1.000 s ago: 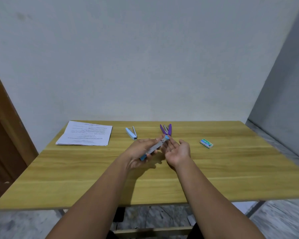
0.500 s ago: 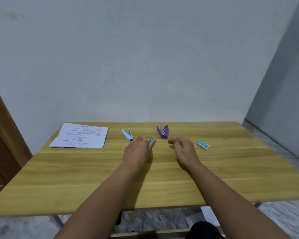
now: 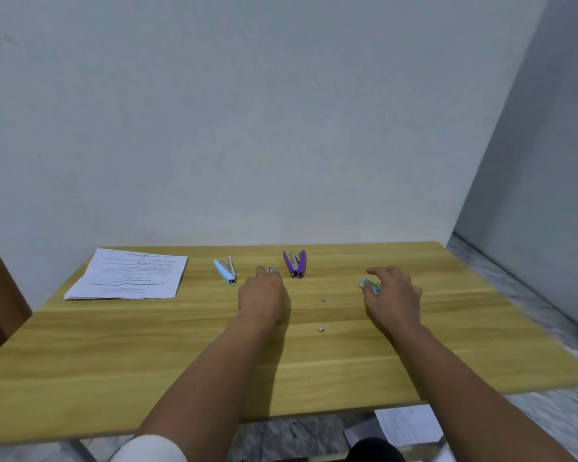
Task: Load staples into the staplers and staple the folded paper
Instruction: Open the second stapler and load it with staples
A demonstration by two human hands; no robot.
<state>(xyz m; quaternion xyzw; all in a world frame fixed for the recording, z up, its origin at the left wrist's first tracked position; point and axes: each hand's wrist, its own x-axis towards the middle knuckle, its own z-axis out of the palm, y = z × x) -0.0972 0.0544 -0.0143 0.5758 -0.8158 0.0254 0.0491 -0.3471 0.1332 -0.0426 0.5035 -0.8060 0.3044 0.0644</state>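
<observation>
- The left hand lies palm down on the wooden tabletop, fingers curled over a small stapler; only its metal tip shows past the knuckles, so the grip looks closed around it, though the rest of the tool is hidden.
- The right hand hovers low to the right, fingers bent, thumb and fingertips closing on a small green staple box; whether the box is lifted or resting on the wood cannot be told.
- A light blue stapler lies opened in a narrow V just left of the left hand.
- A purple stapler lies opened the same way just right of that hand, towards the far edge.
- A stack of printed paper lies flat at the far left corner, well apart from both hands.
- Two small grey staple pieces lie loose between the forearms: one nearer the right hand, one closer to the person.
- More white sheets lie on the floor under the near edge.
</observation>
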